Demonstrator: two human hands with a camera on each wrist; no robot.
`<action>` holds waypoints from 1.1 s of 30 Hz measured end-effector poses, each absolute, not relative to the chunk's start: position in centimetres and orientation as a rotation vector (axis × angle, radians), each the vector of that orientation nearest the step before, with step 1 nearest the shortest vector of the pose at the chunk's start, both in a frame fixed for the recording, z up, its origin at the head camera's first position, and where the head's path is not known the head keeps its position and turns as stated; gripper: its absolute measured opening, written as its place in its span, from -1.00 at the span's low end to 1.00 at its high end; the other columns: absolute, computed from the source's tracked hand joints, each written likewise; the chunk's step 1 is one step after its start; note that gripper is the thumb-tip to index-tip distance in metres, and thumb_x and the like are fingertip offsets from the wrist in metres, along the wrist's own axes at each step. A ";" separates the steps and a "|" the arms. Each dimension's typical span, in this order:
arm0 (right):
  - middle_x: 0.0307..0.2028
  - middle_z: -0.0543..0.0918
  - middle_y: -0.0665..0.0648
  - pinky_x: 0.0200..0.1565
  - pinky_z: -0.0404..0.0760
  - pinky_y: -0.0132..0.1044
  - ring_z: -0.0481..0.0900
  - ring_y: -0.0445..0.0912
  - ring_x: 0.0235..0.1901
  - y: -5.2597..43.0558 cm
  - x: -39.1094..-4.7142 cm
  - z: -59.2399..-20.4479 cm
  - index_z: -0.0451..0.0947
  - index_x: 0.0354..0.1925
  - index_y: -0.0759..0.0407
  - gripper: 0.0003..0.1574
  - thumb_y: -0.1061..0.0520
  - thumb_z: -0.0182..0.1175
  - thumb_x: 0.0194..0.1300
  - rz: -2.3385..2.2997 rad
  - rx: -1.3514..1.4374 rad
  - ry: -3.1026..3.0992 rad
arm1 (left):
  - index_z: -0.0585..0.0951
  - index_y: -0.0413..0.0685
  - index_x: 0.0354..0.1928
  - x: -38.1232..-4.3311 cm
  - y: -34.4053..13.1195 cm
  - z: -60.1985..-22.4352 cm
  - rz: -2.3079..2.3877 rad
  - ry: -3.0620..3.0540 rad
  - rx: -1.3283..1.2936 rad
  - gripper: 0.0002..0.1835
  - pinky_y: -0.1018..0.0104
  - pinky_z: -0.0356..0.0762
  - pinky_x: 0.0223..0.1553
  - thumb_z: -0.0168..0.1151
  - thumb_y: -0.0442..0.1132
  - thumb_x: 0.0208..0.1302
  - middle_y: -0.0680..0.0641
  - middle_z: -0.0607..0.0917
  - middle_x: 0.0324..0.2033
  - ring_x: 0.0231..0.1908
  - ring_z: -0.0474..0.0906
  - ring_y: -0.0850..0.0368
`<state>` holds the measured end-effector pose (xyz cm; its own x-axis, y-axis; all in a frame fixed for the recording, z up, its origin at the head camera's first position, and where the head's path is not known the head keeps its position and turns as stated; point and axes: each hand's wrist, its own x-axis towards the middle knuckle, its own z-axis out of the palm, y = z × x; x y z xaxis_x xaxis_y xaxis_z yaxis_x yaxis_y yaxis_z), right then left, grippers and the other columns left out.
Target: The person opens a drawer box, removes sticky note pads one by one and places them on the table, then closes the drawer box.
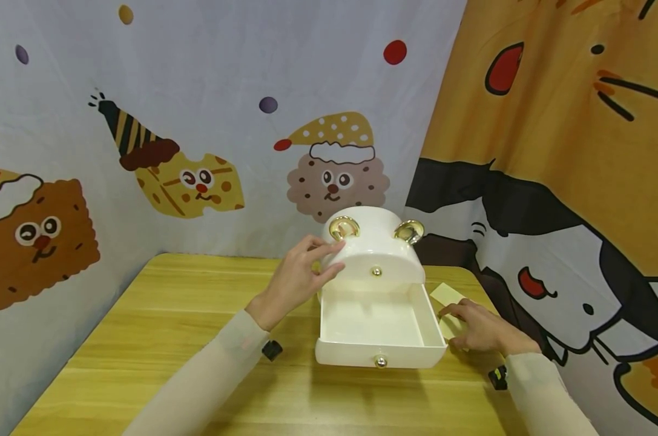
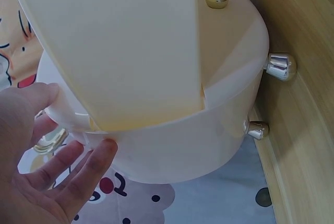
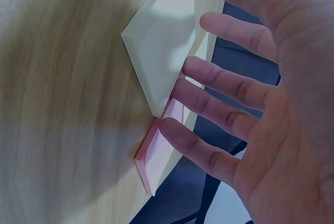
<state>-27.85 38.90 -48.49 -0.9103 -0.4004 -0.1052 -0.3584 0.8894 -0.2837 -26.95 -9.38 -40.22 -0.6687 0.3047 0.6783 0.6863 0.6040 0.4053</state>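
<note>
A white storage box (image 1: 369,257) with gold bear ears stands on the table, its lower drawer (image 1: 380,356) pulled out, bare inside. A gold knob (image 1: 376,272) marks the closed upper drawer. My left hand (image 1: 298,272) rests against the box's left side, with extended fingers (image 2: 99,161) at the shell's edge in the left wrist view. To the right of the drawer, my right hand (image 1: 478,327) reaches over yellow sticky notes (image 1: 447,294), fingers spread loosely. A pink sticky-note pad (image 3: 156,156) lies under its fingertips in the right wrist view.
The wooden table (image 1: 198,339) runs back to a cartoon-printed cloth (image 1: 225,72). Another printed cloth (image 1: 568,200) hangs along the right side, close to my right hand. Small metallic feet (image 2: 281,67) hold the box up off the tabletop.
</note>
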 end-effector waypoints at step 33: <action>0.12 0.87 0.12 -0.07 0.89 0.05 0.86 0.04 -0.02 36.0 -25.8 -43.6 0.78 0.36 0.02 -0.42 0.05 0.64 0.44 -0.450 -0.811 3.175 | 0.81 -0.01 0.45 -26.8 -9.2 -40.3 -0.898 -2.267 -0.761 -0.50 0.42 0.68 -0.36 0.61 -0.06 0.58 -0.18 0.77 0.14 -0.28 0.65 0.13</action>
<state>-25.82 35.97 -43.59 -0.8667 -0.4452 0.2252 -0.4902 0.8437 -0.2186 -26.82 -9.21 -40.27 -0.6700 0.2900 0.6834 0.6794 0.6107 0.4069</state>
